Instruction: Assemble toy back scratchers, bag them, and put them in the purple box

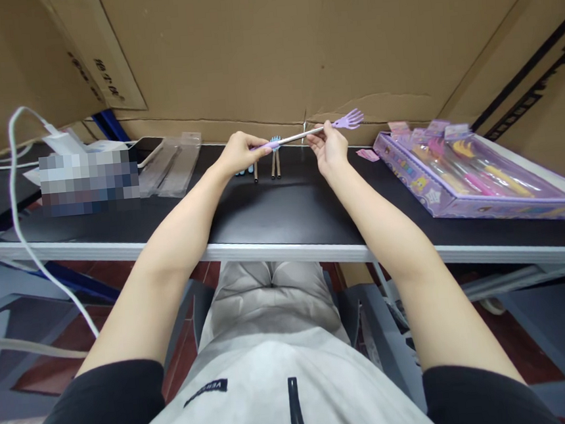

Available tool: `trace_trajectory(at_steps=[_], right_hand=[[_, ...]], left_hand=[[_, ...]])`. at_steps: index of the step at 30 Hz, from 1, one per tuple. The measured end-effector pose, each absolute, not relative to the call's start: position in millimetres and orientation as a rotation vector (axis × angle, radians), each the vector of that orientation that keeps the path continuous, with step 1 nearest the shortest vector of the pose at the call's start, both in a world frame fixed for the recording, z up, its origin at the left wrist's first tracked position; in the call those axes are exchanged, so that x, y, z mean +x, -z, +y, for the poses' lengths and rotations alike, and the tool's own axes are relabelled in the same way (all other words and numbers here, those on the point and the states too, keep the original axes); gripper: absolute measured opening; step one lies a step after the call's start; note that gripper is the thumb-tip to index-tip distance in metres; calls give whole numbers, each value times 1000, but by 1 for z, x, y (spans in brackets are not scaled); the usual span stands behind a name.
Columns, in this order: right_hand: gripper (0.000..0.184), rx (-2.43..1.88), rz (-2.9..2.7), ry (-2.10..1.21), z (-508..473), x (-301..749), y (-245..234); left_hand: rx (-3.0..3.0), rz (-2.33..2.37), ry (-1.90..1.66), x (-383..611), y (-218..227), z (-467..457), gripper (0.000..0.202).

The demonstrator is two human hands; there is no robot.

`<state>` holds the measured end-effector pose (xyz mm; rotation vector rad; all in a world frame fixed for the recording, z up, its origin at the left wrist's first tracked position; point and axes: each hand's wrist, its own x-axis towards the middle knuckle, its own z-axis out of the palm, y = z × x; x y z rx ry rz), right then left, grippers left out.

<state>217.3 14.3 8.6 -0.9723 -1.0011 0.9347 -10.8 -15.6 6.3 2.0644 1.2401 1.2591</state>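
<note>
Both my hands hold a purple back scratcher (346, 121) with a hand-shaped claw and a silver telescopic shaft above the black table (282, 205). My left hand (240, 152) is closed round its purple handle end. My right hand (329, 146) pinches the metal shaft near the claw. The scratcher lies almost level, claw pointing right. Under it, several more scratchers (274, 160) with dark handles lie on the table, one with a blue claw.
Clear plastic sleeves (172, 165) and a phone (147, 150) lie at the left, near a white charger (61, 142) with its cable. A purple display box (467, 173) of packed scratchers stands at the right. Cardboard boxes (297, 39) wall the back.
</note>
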Motion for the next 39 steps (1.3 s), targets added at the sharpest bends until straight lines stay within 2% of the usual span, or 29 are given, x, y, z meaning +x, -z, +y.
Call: trace_trajectory(at_steps=[9,19,25,30,32,36,39], right_hand=[[40,-1055,-1094,-998,-11,191,-4],[45,-1055,-1068,-1085,-22,178,-1],[49,-1035,-1069,-1066,-24,177,-7],[55,-1018,-1115,-954,-21,180,-18],[49,-1077,-1162,-926,-20,183,-19],[27,-1218,-1294,-1002,-25,184,-13],[26,-1304,-1382,-1100,-29,182,-8]], left_hand=[[2175,1357,-1228,14,0,-21,32],[2147,1450,-1243,27,7,-23,28],[2079,1314,-1328,34,2,-27,20],[1975,1202,-1403,50,1,-32,23],[1901,1240,-1384,53,3,-32,22],[1698,1303,-1245,55,7,-32,17],[1571,1273,-1162,59,9,-34,23]])
